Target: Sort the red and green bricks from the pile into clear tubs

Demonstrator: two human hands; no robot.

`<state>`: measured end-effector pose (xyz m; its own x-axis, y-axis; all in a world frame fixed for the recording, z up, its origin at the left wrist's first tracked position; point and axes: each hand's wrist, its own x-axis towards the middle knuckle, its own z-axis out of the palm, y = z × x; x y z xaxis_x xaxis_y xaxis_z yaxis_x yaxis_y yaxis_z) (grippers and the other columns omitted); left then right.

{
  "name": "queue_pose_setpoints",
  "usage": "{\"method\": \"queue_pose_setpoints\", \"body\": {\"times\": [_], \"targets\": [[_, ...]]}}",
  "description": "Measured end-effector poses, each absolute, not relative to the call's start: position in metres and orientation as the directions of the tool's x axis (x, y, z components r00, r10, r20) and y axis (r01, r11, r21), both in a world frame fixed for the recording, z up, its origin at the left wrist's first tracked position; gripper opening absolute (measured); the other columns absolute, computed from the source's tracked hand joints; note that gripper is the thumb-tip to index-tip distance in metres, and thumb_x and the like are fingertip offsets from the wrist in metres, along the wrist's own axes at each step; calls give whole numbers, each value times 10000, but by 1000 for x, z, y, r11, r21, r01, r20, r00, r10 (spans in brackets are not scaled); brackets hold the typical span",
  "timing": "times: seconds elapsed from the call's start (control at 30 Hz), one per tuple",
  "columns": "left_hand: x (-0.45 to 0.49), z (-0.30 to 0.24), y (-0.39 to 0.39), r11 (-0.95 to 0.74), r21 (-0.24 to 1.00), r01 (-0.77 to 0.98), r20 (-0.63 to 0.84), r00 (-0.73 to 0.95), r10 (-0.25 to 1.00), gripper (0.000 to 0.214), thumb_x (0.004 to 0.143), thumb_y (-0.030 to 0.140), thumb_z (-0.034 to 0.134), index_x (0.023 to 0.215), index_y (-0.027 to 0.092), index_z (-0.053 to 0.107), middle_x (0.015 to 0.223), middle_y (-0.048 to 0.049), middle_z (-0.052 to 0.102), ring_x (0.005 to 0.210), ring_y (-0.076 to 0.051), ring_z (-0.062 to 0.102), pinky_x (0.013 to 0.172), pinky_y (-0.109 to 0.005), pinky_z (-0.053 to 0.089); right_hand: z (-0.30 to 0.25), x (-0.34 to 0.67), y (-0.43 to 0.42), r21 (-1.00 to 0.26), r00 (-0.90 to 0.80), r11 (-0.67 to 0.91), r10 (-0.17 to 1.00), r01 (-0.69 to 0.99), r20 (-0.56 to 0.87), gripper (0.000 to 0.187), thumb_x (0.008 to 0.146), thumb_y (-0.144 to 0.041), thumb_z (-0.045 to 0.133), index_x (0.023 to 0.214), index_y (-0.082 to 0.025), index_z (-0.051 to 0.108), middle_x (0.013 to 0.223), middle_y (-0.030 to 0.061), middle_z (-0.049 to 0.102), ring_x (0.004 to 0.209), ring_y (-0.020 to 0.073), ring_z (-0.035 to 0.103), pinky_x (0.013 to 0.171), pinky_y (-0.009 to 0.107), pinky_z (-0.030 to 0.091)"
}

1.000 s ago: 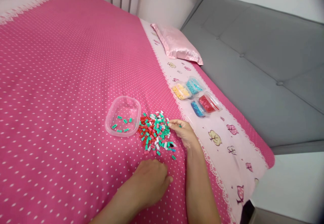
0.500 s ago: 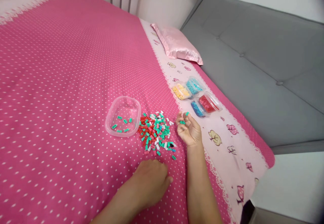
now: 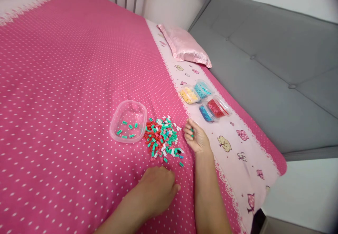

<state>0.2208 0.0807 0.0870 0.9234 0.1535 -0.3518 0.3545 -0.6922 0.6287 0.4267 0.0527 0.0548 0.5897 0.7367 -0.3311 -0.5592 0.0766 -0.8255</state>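
My right hand (image 3: 196,137) is raised just right of the pile, palm up. Its fingers are curled in around small green building bricks (image 3: 192,131), only partly showing. My left hand (image 3: 158,188) rests as a fist, knuckles up, on the bedspread in front of the pile; its fingertips and anything inside are hidden. Between the hands and a clear plastic container lies a loose pile of small building bricks (image 3: 163,135), in green, red, white and pink. Several green bricks lie spread over the floor of the clear plastic container (image 3: 114,135), left of the pile.
A yellow-filled box (image 3: 189,95), a turquoise-filled box (image 3: 202,90), a blue-filled box (image 3: 206,113) and a red-filled box (image 3: 218,108) stand beyond my right hand. A pink pillow (image 3: 186,45) lies farther back. A grey padded headboard (image 3: 258,65) borders the right side.
The fingers of my right hand have folded in, and the green brick at the fingertip is no longer visible there. My left hand, the pile and the container have stayed put.
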Motion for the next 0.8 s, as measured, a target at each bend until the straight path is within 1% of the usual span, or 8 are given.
{"method": "queue_pose_setpoints", "body": {"times": [0.1, 0.17, 0.3, 0.37, 0.47, 0.67, 0.73, 0.8], "targets": [[221, 84, 80, -687, 637, 350, -335, 928, 162, 376, 871, 303, 311, 853, 146, 653, 849, -140, 672, 856, -292, 631, 756, -437, 464, 52, 423, 49, -931, 586, -128, 746, -342, -317, 261, 591, -282, 766, 788, -158, 648, 515, -87, 368, 404, 16, 187, 331, 144, 101], [222, 82, 79, -687, 638, 348, -327, 930, 168, 371, 869, 306, 316, 856, 149, 652, 847, -140, 671, 864, -292, 629, 763, -438, 461, 51, 422, 46, -949, 577, -265, 754, -171, -315, 326, 594, -312, 765, 863, -147, 682, 509, -76, 418, 402, 19, 209, 346, 161, 128], [222, 82, 80, -689, 638, 343, -325, 932, 163, 377, 870, 302, 309, 854, 143, 651, 851, -146, 670, 862, -292, 629, 758, -432, 461, 45, 425, 44, -932, 567, -356, 783, 73, -255, 335, 577, -335, 769, 850, -148, 716, 618, -7, 601, 524, 82, 457, 490, 209, 355], [222, 84, 80, -688, 639, 345, -332, 930, 158, 379, 869, 294, 307, 846, 140, 652, 846, -146, 670, 858, -296, 630, 750, -432, 462, 43, 426, 44, -920, 571, -367, 788, 136, -230, 329, 583, -342, 762, 849, -153, 722, 699, 17, 657, 623, 119, 532, 611, 252, 410], [221, 86, 81, -688, 635, 350, -348, 925, 150, 379, 867, 289, 308, 838, 137, 654, 838, -145, 670, 851, -304, 631, 742, -439, 461, 41, 427, 45, -904, 581, -392, 781, 169, -230, 319, 603, -358, 744, 846, -152, 726, 782, 44, 693, 703, 149, 580, 723, 292, 420], [220, 82, 80, -697, 634, 335, -322, 934, 156, 369, 868, 291, 313, 853, 137, 649, 863, -149, 673, 856, -310, 633, 741, -445, 466, 42, 425, 47, -921, 600, -375, 763, 108, -240, 288, 589, -361, 749, 802, -167, 732, 838, 61, 714, 763, 168, 611, 787, 304, 427], [221, 81, 80, -698, 633, 336, -321, 934, 158, 369, 868, 294, 314, 847, 140, 649, 860, -146, 674, 858, -308, 633, 744, -446, 467, 43, 424, 47, -935, 601, -346, 763, 72, -236, 266, 589, -353, 752, 786, -175, 732, 841, 54, 713, 763, 160, 610, 775, 289, 431], [221, 80, 79, -696, 633, 338, -322, 933, 160, 370, 867, 297, 316, 841, 140, 650, 853, -145, 675, 855, -307, 634, 745, -447, 468, 46, 422, 47, -943, 616, -333, 747, 21, -250, 264, 584, -342, 758, 779, -167, 730, 802, 42, 706, 688, 134, 591, 686, 257, 441]]}}
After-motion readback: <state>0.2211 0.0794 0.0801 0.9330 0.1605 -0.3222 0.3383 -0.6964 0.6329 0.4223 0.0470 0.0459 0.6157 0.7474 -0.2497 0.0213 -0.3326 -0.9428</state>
